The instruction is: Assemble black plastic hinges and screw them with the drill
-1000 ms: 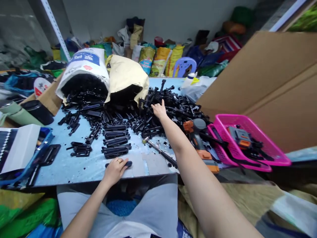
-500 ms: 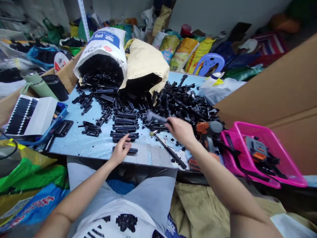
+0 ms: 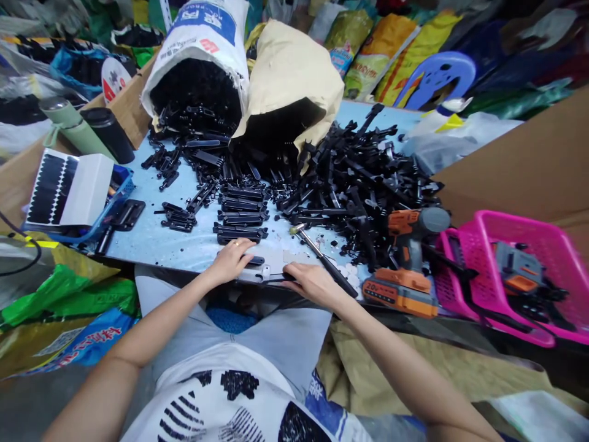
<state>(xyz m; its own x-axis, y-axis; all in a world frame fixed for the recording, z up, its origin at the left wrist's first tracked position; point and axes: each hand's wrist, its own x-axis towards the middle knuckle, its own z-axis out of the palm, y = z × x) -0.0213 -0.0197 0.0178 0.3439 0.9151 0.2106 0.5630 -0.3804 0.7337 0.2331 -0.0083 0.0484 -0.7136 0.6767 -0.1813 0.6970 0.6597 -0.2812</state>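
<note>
My left hand (image 3: 231,260) is at the table's near edge, its fingers closed over a flat black plastic piece (image 3: 256,261); the fingers partly cover it. To its right, my right hand (image 3: 313,283) pinches the end of a black arm-like part (image 3: 276,277). This part's wider, forked end (image 3: 260,274) points left, beside the flat piece. Just beyond my left hand lies a row of stacked black plastic pieces (image 3: 242,216). A hammer (image 3: 324,258) with a black grip rests beyond my right hand.
Loose black parts (image 3: 354,178) are heaped at the back right. A white sack (image 3: 197,37) and a beige sack (image 3: 294,67) lie open behind. An orange-grey cordless drill (image 3: 407,264) and pink baskets (image 3: 519,233) stand right. A blue basket (image 3: 122,193) sits left.
My right hand has come from the heap back to the near edge, bringing the arm-like part. My left hand now covers the flat piece. The view has tilted down.
</note>
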